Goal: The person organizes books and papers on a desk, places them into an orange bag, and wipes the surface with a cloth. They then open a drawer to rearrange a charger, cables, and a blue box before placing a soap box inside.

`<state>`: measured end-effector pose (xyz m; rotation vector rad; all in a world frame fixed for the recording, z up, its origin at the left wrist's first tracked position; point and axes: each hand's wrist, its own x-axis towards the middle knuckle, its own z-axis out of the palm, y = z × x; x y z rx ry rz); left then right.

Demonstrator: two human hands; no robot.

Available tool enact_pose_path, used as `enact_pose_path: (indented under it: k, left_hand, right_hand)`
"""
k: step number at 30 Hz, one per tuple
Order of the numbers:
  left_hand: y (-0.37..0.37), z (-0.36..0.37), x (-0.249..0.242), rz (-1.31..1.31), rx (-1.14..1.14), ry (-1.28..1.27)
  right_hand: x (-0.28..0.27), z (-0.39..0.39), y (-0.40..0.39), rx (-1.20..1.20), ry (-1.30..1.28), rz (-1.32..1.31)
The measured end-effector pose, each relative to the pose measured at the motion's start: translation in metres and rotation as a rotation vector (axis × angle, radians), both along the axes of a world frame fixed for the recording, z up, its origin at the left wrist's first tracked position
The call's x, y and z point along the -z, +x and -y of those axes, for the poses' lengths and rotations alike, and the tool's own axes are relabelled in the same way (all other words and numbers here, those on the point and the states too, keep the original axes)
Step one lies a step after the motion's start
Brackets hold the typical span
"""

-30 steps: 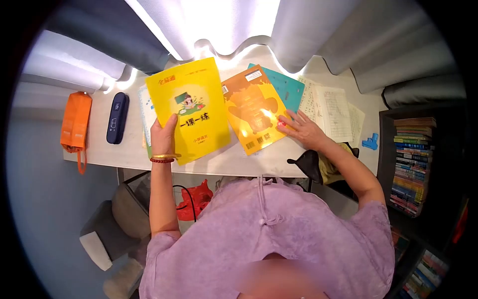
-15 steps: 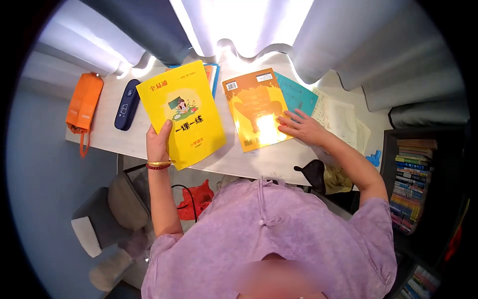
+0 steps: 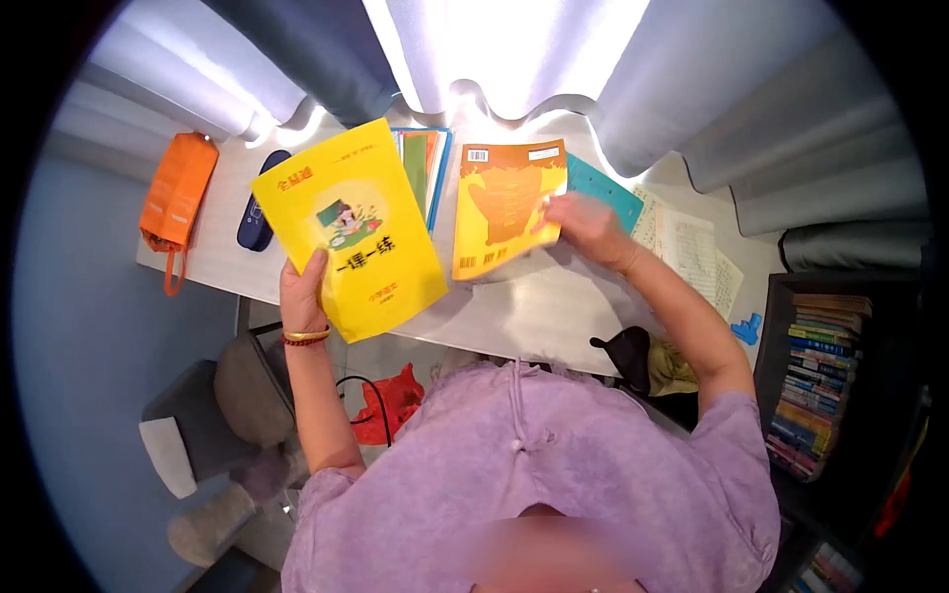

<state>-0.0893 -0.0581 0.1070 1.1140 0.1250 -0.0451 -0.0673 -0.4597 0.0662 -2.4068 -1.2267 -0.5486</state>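
Observation:
My left hand (image 3: 304, 295) is closed on the lower left edge of a yellow workbook (image 3: 351, 232), thumb on its front cover, holding it up over the desk's front edge. My right hand (image 3: 590, 225), a little blurred, grips the right edge of an orange and yellow book (image 3: 509, 208) whose barcoded cover faces up. That book's near edge is raised off the desk. Beneath and beside it lies a teal book (image 3: 603, 193). Behind the yellow workbook shows a stack of books (image 3: 425, 163), partly hidden.
On the left of the desk (image 3: 474, 321) are an orange pouch (image 3: 178, 193) and a dark blue case (image 3: 255, 229). Written papers (image 3: 687, 247), a blue object (image 3: 746, 328) and a black item (image 3: 625, 354) lie right. A bookshelf (image 3: 816, 376) adjoins; a chair (image 3: 247, 390) stands left.
My right hand has gone from lying flat on the orange and yellow book to gripping its edge, and the book's near side has lifted. The left hand still holds the yellow workbook.

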Motion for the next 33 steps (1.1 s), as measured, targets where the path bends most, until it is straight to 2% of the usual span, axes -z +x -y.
enact_pose_path:
  k: [3,5,6,8,9,11,12,14,16,17,18,19,24,28,29,31,33]
  left_hand:
    - [0.000,-0.011,-0.012,0.089,0.040,-0.056]
    - [0.003,-0.016,-0.014,0.131,0.060,-0.070]
    - [0.003,-0.015,-0.016,0.155,0.084,-0.131]
    - [0.008,-0.011,-0.018,0.189,0.111,-0.202]
    - [0.010,-0.006,-0.018,0.192,0.133,-0.235]
    - [0.012,0.002,-0.016,0.189,0.178,-0.300]
    - [0.014,0.004,-0.014,0.166,0.210,-0.287]
    - [0.019,0.008,0.003,0.087,0.239,-0.264]
    - [0.023,0.018,0.015,-0.011,0.266,-0.237]
    - [0.024,0.024,0.018,-0.023,0.267,-0.233]
    - [0.025,0.029,0.021,-0.036,0.271,-0.219]
    - [0.025,0.031,0.023,-0.053,0.274,-0.202]
    - [0.026,0.037,0.033,-0.144,0.322,-0.213]
    - [0.019,0.070,0.025,-0.158,0.428,-0.307]
    - [0.017,0.081,0.027,-0.157,0.425,-0.309]
    - [0.017,0.104,0.037,-0.249,0.515,-0.100]
    - [0.020,0.138,0.071,-0.260,0.521,0.231]
  right_hand:
    - [-0.055,0.005,0.020,0.200,0.243,0.004]
    - [-0.100,0.004,0.011,0.478,0.528,-0.354]
    - [-0.111,0.009,0.011,0.483,0.528,-0.342]
    - [-0.125,0.023,0.013,0.347,1.216,-0.669]
    - [-0.126,0.029,0.012,0.350,1.210,-0.658]
    - [-0.112,0.045,0.007,0.222,1.482,-0.811]
    - [-0.094,0.052,0.003,0.229,1.480,-0.809]
    - [-0.035,0.063,-0.008,0.292,1.751,-1.086]
    - [0.026,0.052,-0.029,0.156,1.954,-1.484]
    - [0.052,0.047,-0.044,0.300,1.842,-1.518]
    - [0.069,0.039,-0.057,0.490,1.609,-1.464]
    - [0.075,0.029,-0.062,0.681,1.515,-1.412]
    - [0.078,0.026,-0.058,0.707,1.390,-1.290]
    - [0.078,0.027,-0.060,0.707,1.432,-1.265]
    - [0.077,0.026,-0.062,0.653,1.513,-1.305]
    - [0.077,0.022,-0.065,0.591,1.589,-1.343]
    - [0.082,0.012,-0.069,0.418,1.739,-1.378]
